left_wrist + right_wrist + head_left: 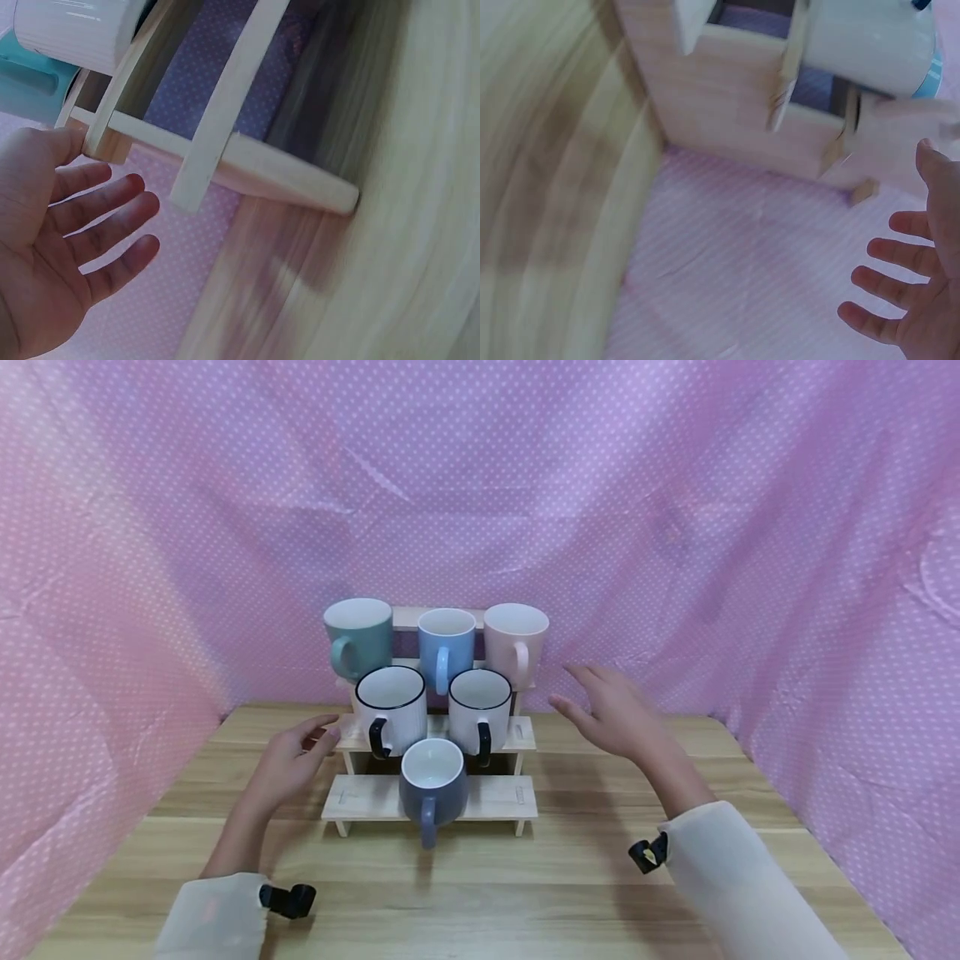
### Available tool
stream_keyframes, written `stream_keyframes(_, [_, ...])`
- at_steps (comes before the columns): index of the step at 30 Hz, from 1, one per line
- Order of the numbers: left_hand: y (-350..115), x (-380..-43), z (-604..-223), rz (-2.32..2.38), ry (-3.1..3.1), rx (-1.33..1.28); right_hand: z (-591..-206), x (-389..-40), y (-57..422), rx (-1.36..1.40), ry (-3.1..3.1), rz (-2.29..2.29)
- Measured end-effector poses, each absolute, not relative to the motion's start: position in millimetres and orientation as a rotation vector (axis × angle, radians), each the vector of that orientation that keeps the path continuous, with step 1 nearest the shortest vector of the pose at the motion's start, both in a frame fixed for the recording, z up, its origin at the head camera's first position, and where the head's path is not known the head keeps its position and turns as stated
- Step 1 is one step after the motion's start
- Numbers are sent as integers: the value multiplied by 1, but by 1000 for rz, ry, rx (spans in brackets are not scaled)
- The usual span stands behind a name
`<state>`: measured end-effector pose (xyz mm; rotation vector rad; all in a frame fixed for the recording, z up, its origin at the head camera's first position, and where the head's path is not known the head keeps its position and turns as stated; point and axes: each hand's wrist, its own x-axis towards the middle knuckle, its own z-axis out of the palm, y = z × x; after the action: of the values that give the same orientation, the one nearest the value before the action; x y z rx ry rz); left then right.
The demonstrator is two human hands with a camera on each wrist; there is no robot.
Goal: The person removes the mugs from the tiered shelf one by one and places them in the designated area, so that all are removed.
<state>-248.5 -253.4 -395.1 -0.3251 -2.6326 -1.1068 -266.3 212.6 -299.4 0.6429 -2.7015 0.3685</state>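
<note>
A stepped wooden rack [360, 797] stands on the table with mugs on its tiers. On the top tier are a green mug [367, 639], a light blue mug [452, 647] and a pink mug [517, 643]. Two white mugs with black rims and handles, a left one [397, 714] and a right one [480, 714], sit on the middle tier. The lowest tier bears a grey-blue mug [435, 793]. My left hand [288, 764] is at the rack's left side, fingers spread and thumb right at the middle tier's end. My right hand [611, 714] hovers right of the rack, fingers extended, holding nothing.
The wood-grain table [480, 902] extends in front of the rack and to both sides. Pink dotted cloth [480, 485] hangs behind and along both sides. A small black device [288, 900] is on the left wrist, another [648, 853] on the right.
</note>
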Motion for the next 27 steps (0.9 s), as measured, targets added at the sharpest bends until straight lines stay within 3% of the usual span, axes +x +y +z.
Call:
stream_keyframes(20, [-241,-249,-403,-1569,-2444,-99,-282,-262,165,891,-2430,634])
stream_keyframes(27, [-239,-248,-404,-1671,-2392,-39,-281,-264,156,783,-2457,944])
